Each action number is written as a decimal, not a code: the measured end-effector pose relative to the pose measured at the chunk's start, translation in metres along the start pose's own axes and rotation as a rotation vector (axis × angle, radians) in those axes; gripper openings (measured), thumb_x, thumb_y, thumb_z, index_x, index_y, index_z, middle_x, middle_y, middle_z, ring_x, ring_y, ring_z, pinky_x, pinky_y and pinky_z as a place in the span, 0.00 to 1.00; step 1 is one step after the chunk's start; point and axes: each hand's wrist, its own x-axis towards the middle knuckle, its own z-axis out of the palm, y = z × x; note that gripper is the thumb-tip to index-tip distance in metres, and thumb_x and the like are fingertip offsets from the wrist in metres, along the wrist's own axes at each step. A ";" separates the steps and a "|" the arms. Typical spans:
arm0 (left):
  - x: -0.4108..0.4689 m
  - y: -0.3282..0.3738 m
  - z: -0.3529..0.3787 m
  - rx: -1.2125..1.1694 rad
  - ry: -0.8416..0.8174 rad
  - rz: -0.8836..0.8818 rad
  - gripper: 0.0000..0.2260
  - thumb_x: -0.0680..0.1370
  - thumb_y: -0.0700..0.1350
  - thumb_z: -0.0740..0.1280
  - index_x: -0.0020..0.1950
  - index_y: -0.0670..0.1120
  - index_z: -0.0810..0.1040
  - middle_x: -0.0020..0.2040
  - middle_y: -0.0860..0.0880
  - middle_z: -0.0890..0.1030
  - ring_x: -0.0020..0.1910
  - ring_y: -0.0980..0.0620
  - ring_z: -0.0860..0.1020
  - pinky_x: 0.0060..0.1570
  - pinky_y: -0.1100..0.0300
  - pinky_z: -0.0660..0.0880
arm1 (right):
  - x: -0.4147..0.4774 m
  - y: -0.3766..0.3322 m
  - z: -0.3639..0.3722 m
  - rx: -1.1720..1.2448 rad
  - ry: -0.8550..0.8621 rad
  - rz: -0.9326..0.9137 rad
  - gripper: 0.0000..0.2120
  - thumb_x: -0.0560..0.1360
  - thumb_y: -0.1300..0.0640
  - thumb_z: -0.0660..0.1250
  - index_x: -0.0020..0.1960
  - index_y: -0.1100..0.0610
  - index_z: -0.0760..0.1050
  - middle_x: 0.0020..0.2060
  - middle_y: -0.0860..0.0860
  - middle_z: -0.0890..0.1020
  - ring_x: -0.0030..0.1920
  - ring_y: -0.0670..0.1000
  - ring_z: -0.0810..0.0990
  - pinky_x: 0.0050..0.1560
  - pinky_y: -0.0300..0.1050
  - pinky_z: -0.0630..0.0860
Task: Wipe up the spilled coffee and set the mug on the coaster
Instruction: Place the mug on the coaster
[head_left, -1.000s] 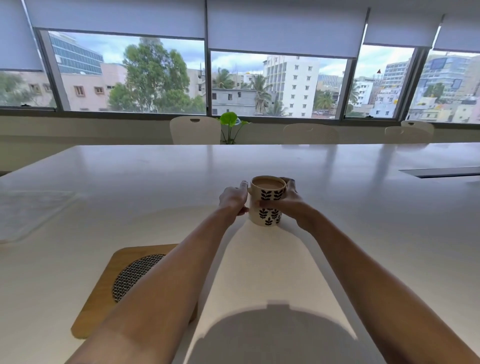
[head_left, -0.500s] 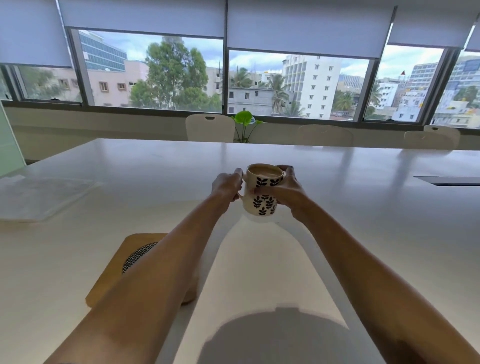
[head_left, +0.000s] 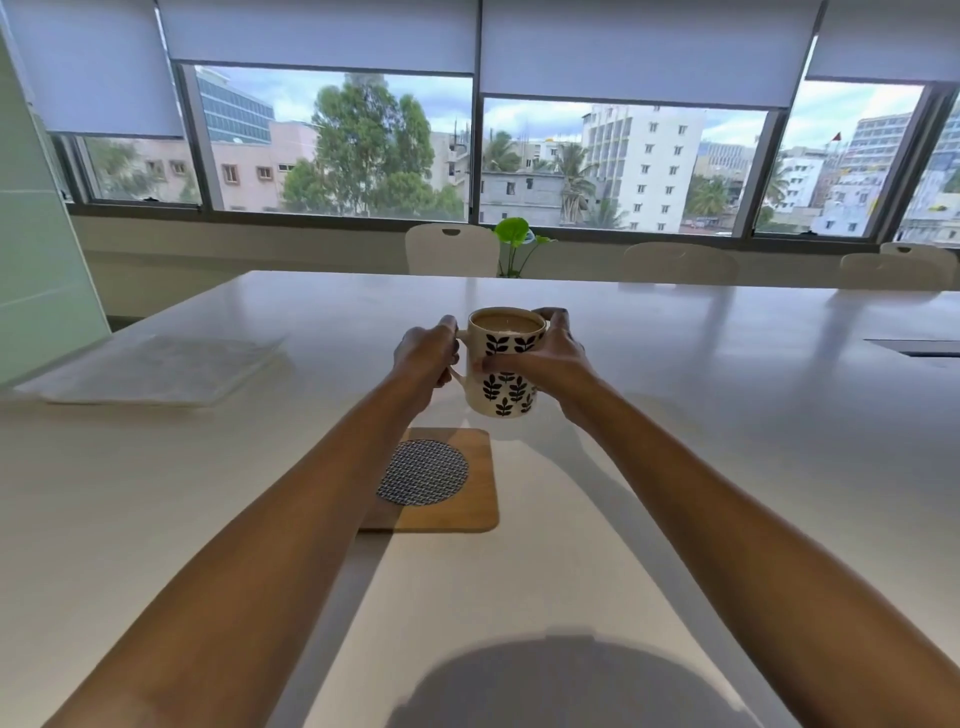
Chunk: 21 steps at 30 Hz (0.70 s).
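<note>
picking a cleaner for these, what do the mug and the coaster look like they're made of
Mug: likely glazed ceramic, a smooth cream wall with printed black leaf shapes.
Coaster: looks like wood or bamboo, warm tan with a matte face and rounded corners; its round inset has a fine woven pattern, material unclear.

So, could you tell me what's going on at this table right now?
A person is holding a mug of coffee in both hands, lifted off the white table. The left hand is at the handle and the right hand wraps the mug's side. The mug is upright and nearly full. A wooden coaster with a round woven centre lies on the table, closer to the person than the mug, with nothing on it. No spill or cloth is visible here.
</note>
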 end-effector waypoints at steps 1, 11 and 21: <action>-0.002 -0.003 -0.009 0.002 0.001 0.001 0.17 0.80 0.48 0.55 0.34 0.44 0.71 0.33 0.47 0.72 0.30 0.52 0.66 0.30 0.61 0.64 | -0.005 -0.004 0.007 -0.004 0.001 -0.001 0.39 0.59 0.51 0.80 0.61 0.53 0.61 0.54 0.51 0.76 0.57 0.53 0.75 0.54 0.49 0.77; -0.030 -0.028 -0.070 0.038 -0.025 -0.010 0.17 0.80 0.48 0.55 0.34 0.44 0.72 0.33 0.48 0.72 0.30 0.53 0.67 0.30 0.62 0.65 | -0.054 -0.021 0.062 -0.015 0.043 0.034 0.37 0.59 0.49 0.80 0.59 0.51 0.60 0.50 0.48 0.74 0.54 0.51 0.74 0.50 0.44 0.75; -0.048 -0.042 -0.082 0.011 -0.070 -0.043 0.16 0.79 0.48 0.56 0.34 0.44 0.72 0.33 0.48 0.73 0.29 0.52 0.67 0.28 0.61 0.65 | -0.080 -0.022 0.071 -0.061 0.082 0.074 0.40 0.58 0.49 0.80 0.62 0.53 0.61 0.51 0.49 0.74 0.57 0.52 0.73 0.51 0.45 0.72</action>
